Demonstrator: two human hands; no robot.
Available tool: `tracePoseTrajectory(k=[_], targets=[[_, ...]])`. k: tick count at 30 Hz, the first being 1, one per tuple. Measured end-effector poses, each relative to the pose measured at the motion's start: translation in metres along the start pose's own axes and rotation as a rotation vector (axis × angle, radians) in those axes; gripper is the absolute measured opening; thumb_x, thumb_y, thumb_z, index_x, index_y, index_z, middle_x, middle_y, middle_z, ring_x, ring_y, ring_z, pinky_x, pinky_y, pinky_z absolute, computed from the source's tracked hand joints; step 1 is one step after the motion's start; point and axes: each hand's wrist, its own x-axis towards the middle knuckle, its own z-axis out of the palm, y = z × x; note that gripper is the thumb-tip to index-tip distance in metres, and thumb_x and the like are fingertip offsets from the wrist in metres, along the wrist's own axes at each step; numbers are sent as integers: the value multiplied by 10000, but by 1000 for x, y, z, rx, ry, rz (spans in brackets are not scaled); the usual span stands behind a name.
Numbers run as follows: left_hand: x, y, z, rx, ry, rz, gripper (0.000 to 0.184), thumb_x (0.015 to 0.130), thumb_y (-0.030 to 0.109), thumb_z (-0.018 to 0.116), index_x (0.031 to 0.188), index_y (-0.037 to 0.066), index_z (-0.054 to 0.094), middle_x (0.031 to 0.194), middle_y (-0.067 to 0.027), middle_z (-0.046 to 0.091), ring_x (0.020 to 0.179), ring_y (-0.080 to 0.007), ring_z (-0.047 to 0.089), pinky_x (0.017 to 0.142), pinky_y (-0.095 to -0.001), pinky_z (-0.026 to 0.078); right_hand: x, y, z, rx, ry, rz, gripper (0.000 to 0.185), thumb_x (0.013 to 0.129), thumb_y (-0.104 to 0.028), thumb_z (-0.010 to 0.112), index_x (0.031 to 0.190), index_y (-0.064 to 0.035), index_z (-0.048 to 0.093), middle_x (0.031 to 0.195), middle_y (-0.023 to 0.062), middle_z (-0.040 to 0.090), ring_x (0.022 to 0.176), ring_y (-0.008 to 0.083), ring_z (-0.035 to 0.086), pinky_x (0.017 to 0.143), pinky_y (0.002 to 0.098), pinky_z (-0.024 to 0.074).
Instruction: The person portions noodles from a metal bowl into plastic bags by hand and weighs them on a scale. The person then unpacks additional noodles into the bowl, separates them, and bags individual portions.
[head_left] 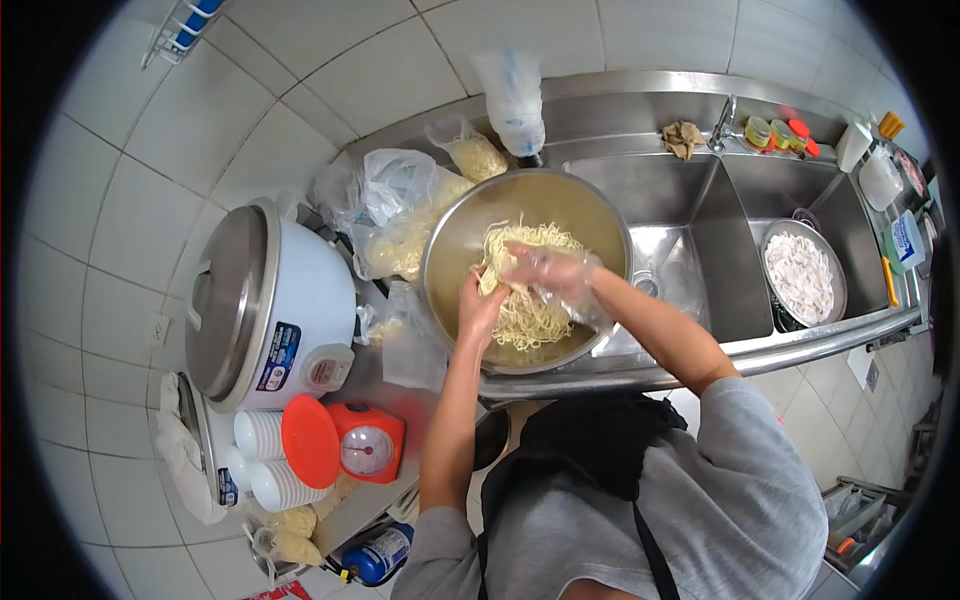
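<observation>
A wide steel bowl [450,240] holds a heap of pale yellow noodles [535,320]. Inside it, my left hand [480,308] is bare, with its fingers closed on noodles at the left of the heap. My right hand [552,272], in a clear plastic glove, reaches over the top of the heap; its fingers are bent into the noodles, and the fingertips are partly hidden. Both hands are close together near the bowl's middle.
Left are plastic bags of noodles [400,240], a large rice cooker [300,310], a red scale [370,440] and stacked white bowls [285,485]. Right is a double sink [650,200] with a colander of whitish food [800,275]. Bottles and jars line the back ledge.
</observation>
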Motion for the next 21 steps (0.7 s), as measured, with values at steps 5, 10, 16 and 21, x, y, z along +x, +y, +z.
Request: tracePoseTrajectory(k=[5, 10, 16, 21], targets=[[-9, 13, -12, -233, -142, -175, 342, 813, 28, 529, 1136, 5, 418, 976, -90, 563, 853, -145, 560, 711, -278, 470, 19, 27, -20, 87, 88, -67, 750, 699, -104, 659, 1301, 54, 240, 1042, 144, 544, 946, 167, 520, 785, 272, 428], [-16, 19, -7, -255, -210, -149, 375, 830, 23, 493, 1179, 14, 357, 968, -94, 556, 855, -149, 559, 705, -276, 481, 5, 18, -8, -190, 170, -45, 675, 672, -116, 663, 1230, 90, 344, 1042, 171, 549, 937, 208, 535, 815, 285, 423], [-17, 12, 1, -187, -228, -61, 396, 807, 14, 507, 1170, 2, 350, 953, -104, 561, 826, -151, 565, 686, -278, 487, -1, 37, -13, -128, 112, -80, 594, 685, -255, 644, 1163, 46, 459, 1133, 197, 512, 1019, 228, 503, 883, 277, 382], [0, 13, 12, 290, -152, 11, 473, 737, 9, 553, 1178, 29, 384, 916, -72, 567, 775, -122, 553, 698, -250, 464, -22, 12, -13, -217, 99, 139, 700, 711, -301, 615, 1268, 16, 334, 1300, 199, 330, 1161, 238, 384, 967, 245, 279]])
